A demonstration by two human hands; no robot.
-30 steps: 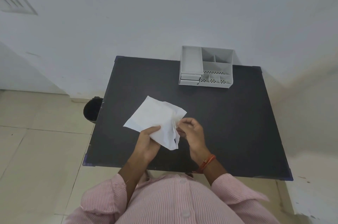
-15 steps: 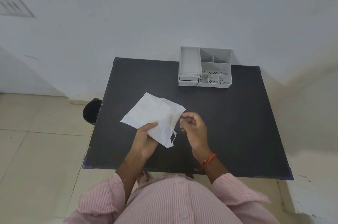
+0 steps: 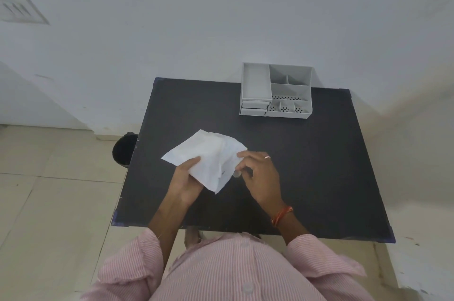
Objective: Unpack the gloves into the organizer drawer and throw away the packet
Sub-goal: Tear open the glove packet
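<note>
A white paper packet [image 3: 205, 157] is held above the near half of the black table [image 3: 319, 165]. My left hand [image 3: 185, 180] grips its lower left edge, thumb on top. My right hand [image 3: 258, 173] pinches the packet's right edge with fingertips, a ring on one finger. The packet looks partly torn or creased along its right side; the gloves inside are hidden. The grey organizer [image 3: 276, 90] stands at the table's far edge, with its small drawers [image 3: 254, 107] at the front left looking closed.
A black bin [image 3: 122, 150] stands on the tiled floor beside the table's left edge. The white wall rises right behind the organizer. My pink striped shirt fills the bottom of the view.
My right hand left the packet's edge for a moment, then came back to pinch it with fingers more spread. The packet shifted slightly; my left hand kept its grip.
</note>
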